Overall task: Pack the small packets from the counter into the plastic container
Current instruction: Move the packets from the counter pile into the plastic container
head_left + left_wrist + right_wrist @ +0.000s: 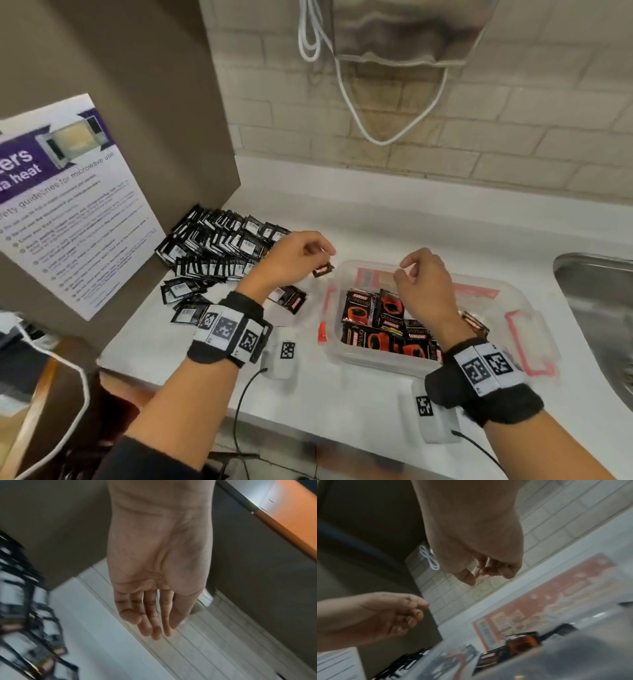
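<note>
1. Right hand (424, 284): above the plastic container (346, 356), fingers loosely curled, holding nothing.
2. Left hand (294, 253): just left of the container, fingers relaxed and empty; one packet (323, 269) is below its fingertips, contact unclear.
3. Container: on the counter (342, 404), holding several packets (373, 325).
4. Packet pile (219, 246): on the counter, left of the container.

Small black packets (219, 245) are lying in overlapping rows on the white counter (342, 404), at about ten o'clock from the clear plastic container (376, 359). One black-and-red packet (323, 269) is showing just off the container's ten-o'clock corner, below the left hand's fingertips; contact unclear. More packets (373, 322), printed with red cups, are sitting inside the open container, some upright, some flat
</note>
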`<state>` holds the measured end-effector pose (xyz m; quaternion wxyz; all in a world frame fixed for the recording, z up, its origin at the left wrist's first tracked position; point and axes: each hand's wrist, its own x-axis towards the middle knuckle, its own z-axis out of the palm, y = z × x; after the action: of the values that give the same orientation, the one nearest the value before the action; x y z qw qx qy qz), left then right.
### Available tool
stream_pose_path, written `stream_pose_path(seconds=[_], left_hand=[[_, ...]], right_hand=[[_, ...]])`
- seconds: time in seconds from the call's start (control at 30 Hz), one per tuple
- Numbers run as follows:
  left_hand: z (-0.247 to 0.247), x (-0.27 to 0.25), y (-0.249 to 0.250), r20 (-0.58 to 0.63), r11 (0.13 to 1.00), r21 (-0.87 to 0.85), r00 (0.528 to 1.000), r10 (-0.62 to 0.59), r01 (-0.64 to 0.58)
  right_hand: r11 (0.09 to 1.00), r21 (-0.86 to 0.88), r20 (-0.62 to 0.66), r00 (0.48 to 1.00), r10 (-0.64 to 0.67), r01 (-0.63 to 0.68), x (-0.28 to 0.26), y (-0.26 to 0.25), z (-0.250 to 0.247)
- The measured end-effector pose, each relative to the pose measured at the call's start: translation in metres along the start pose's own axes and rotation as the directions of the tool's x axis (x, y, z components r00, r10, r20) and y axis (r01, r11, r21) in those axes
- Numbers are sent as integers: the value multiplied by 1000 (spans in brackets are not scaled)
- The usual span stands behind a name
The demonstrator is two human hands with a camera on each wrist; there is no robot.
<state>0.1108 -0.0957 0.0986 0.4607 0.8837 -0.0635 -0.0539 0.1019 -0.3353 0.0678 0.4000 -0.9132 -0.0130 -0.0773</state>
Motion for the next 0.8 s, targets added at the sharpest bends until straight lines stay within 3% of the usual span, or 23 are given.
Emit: stream_pose_path(seconds=[0.1, 0.2, 0.3, 0.37, 0.43, 0.57, 0.67, 0.8], left_hand=[[-46, -18, -37, -59, 981, 15, 979, -193, 194], [-79, -38, -75, -142, 923, 73, 920, -366, 378], [-101, -53, -112, -322, 817, 83, 791, -520, 571], [-110, -63, -131, -321, 718, 104, 706, -631, 689], [-111, -71, -142, -258, 656, 132, 665, -701, 743], [-102, -75, -153, -273, 607, 319, 684, -676, 728], [-93, -73, -155, -291, 615, 333, 698, -654, 715], [-84, -67, -159, -284, 596, 321, 675, -681, 736]], right_hand=[[987, 106, 70, 990, -125, 118, -8, -41, 19], [968, 164, 234, 945, -227, 192, -17, -76, 49], [966, 151, 413, 874, -256, 211, -25, -104, 85], [976, 93, 521, 825, -216, 197, -28, -114, 108], [983, -17, 609, 782, -133, 181, -29, -119, 130], [962, -245, 660, 747, 76, 120, -27, -119, 164], [925, -364, 614, 774, 155, 104, -26, -113, 182], [868, -489, 521, 827, 209, 88, -25, -102, 202]])
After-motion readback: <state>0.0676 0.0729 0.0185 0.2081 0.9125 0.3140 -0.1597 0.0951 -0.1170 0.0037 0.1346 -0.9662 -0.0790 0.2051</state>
